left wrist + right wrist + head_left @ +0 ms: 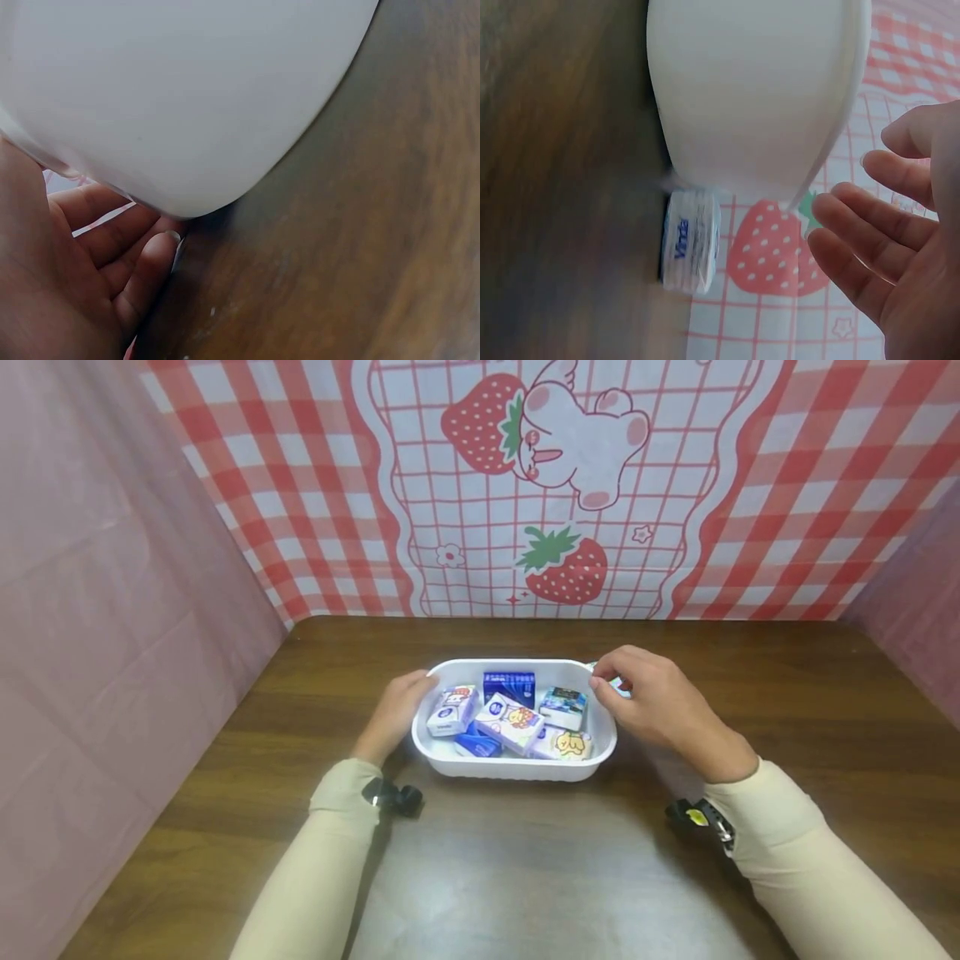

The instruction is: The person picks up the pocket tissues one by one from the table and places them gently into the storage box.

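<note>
A white oval basin stands on the table with several small tissue packs inside. A white-and-purple pack lies atop others, beside a dark blue pack and a teal-topped pack. My left hand holds the basin's left end by its rim; some fingertips are hidden behind the wall in the left wrist view. Above the right rim hovers my right hand, fingers loosely bent and holding nothing. A Vinda tissue pack sits on the table just outside the basin, mostly covered by this hand in the head view.
The brown wooden table reaches back to a red-and-white checked cloth with strawberries. Pink curtains hang at both sides. A small black camera is strapped to each wrist.
</note>
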Tool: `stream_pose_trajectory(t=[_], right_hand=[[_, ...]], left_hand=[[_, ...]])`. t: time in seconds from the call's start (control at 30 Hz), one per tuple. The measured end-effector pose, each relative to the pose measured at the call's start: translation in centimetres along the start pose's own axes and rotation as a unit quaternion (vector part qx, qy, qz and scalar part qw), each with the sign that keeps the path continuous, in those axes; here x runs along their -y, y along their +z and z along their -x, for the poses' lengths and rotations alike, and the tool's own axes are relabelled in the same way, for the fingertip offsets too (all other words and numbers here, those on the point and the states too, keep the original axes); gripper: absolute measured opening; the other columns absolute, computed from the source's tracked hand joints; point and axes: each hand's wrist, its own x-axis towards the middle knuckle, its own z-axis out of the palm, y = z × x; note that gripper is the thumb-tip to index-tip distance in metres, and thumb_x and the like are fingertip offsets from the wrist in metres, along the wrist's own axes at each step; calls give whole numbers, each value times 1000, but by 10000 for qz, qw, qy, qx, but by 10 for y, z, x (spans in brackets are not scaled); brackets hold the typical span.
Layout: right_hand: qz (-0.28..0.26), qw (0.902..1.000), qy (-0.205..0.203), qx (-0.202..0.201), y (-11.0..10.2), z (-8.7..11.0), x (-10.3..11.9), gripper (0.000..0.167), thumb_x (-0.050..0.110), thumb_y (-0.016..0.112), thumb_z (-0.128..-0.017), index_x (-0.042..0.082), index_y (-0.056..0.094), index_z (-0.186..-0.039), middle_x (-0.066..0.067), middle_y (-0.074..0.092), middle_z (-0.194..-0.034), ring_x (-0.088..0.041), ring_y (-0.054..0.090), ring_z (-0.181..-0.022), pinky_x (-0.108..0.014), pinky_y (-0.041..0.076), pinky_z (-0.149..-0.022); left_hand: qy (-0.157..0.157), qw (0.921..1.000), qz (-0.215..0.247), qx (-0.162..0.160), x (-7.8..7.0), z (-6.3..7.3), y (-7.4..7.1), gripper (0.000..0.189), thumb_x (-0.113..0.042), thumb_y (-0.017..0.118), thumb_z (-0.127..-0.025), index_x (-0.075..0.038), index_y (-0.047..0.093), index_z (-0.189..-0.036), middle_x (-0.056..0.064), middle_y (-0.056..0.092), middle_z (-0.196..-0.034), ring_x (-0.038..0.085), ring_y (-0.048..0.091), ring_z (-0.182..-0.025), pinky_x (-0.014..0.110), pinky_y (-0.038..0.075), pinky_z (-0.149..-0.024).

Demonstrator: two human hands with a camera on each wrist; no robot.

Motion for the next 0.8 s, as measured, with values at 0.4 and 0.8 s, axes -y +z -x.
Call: stream_pose_trajectory(t=[0.4, 0.8], right_hand=[[-98, 9997, 185, -102, -5, 0, -19, 11, 13, 73, -90, 7, 70, -99, -5, 67, -98, -20, 63, -84, -44, 57, -74], [-20, 9944, 775, 716, -2, 2, -39, 22, 18, 71, -93, 4, 68, -108, -11, 67, -108, -27, 65, -97, -51, 56, -85]], left_hand=[[-4, 10000, -34, 16, -1, 1, -1, 36, -34, 49, -104, -4, 67, -111, 14, 66, -96, 26, 62, -90, 38, 51, -83], [81, 9999, -89, -41, -2, 1, 1, 35, -33, 50, -104, -2, 66, -104, 14, 63, -91, 26, 60, -85, 36, 50, -78]])
